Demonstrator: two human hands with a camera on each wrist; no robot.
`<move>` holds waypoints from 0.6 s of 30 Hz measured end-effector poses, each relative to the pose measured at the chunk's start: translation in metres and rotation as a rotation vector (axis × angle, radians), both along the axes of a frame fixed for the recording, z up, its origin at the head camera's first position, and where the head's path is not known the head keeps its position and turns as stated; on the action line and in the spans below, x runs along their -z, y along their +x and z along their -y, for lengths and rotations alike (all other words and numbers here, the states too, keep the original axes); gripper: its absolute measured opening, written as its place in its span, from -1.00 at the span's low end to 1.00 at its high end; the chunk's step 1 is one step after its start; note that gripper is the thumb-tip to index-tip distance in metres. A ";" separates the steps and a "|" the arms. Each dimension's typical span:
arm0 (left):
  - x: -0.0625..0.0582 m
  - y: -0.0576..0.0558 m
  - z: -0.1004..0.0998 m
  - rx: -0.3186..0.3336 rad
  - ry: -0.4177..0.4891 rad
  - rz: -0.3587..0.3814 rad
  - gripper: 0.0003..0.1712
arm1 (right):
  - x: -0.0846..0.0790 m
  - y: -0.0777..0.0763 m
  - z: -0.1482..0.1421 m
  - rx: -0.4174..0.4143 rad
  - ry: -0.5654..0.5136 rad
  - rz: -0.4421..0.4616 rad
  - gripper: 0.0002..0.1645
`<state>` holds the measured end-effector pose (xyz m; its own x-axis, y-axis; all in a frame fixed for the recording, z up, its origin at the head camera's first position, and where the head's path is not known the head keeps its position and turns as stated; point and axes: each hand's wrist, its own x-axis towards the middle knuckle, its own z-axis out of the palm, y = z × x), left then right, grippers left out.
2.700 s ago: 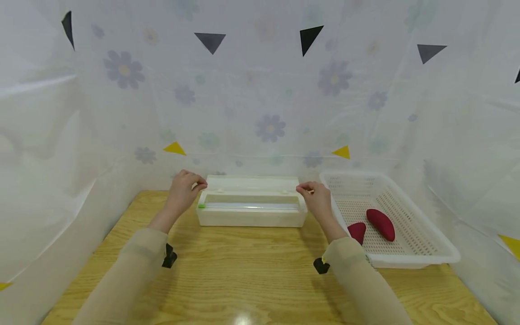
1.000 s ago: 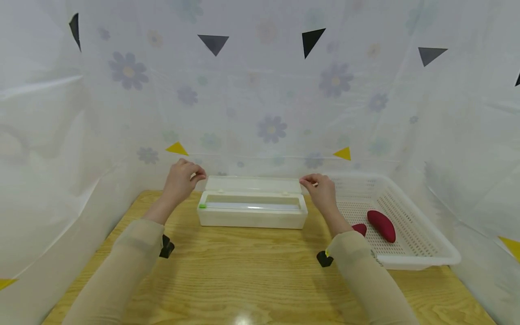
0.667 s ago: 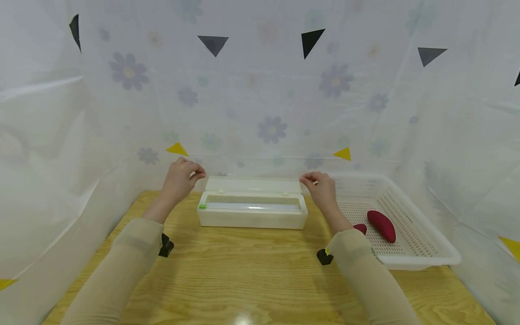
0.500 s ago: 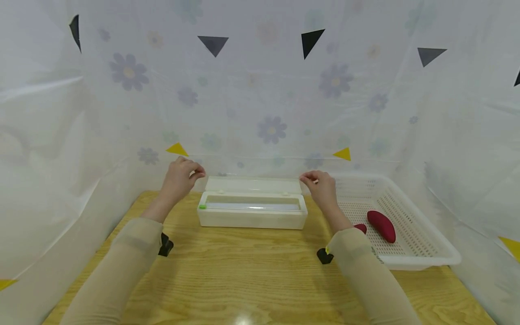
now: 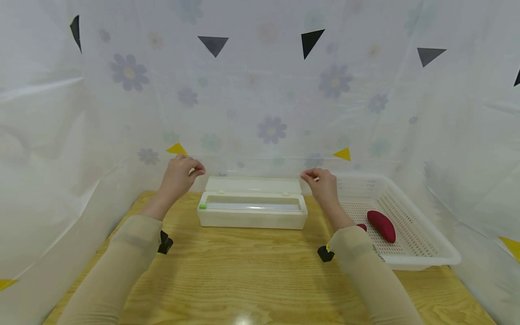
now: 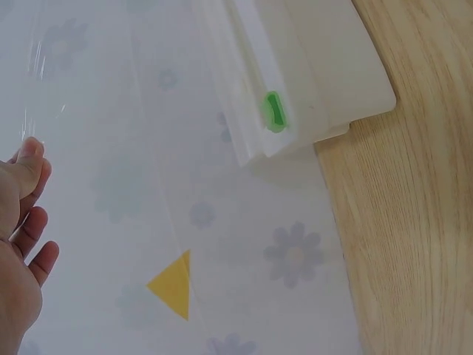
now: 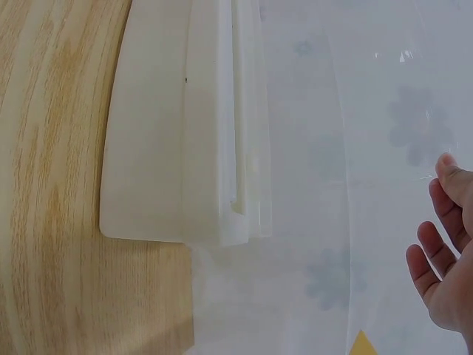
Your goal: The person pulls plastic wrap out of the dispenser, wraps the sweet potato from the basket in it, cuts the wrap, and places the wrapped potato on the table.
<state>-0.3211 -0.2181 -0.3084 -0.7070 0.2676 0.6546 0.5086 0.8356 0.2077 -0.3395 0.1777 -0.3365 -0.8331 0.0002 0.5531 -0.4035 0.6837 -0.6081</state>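
Note:
A white cling film dispenser (image 5: 252, 220) stands on the table, its lid (image 5: 252, 185) tipped back. A green slider (image 6: 274, 111) sits at the left end of its top. My left hand (image 5: 178, 175) is raised beyond the dispenser's left end, thumb and fingertips pinching a corner of clear cling film (image 6: 31, 122). Beyond the right end, my right hand (image 5: 322, 186) pinches the film's other side between thumb and index finger, its remaining fingers loosely bent in the right wrist view. The film is nearly invisible, showing mostly as glints between the hands.
A white perforated basket (image 5: 422, 261) stands on the right with a dark red, sweet-potato-shaped thing (image 5: 381, 226) in it. A second red piece (image 5: 361, 227) is mostly hidden by my right forearm. A flower-patterned sheet (image 5: 260, 90) hangs behind the wooden table (image 5: 243, 275).
Both hands have risen from lid level to above the dispenser, keeping their pinch on the film, and have spread slightly apart. In the last second they moved up only a little.

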 end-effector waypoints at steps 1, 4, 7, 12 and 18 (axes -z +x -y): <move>-0.001 0.000 0.000 0.002 0.002 -0.001 -0.92 | -0.001 0.000 0.000 0.001 -0.001 -0.004 -0.74; -0.002 -0.001 0.000 0.009 0.005 -0.003 -0.92 | -0.003 0.000 0.000 0.001 -0.003 -0.021 -0.76; -0.004 0.000 0.000 0.016 0.010 -0.005 -0.93 | -0.005 0.000 0.001 0.001 -0.012 -0.034 -0.78; -0.007 0.001 0.000 0.024 0.007 -0.012 -0.93 | -0.007 0.000 0.001 0.010 -0.020 -0.038 -0.78; -0.010 0.001 0.000 0.028 -0.010 -0.042 -0.94 | -0.012 0.001 0.002 0.009 -0.023 -0.039 -0.75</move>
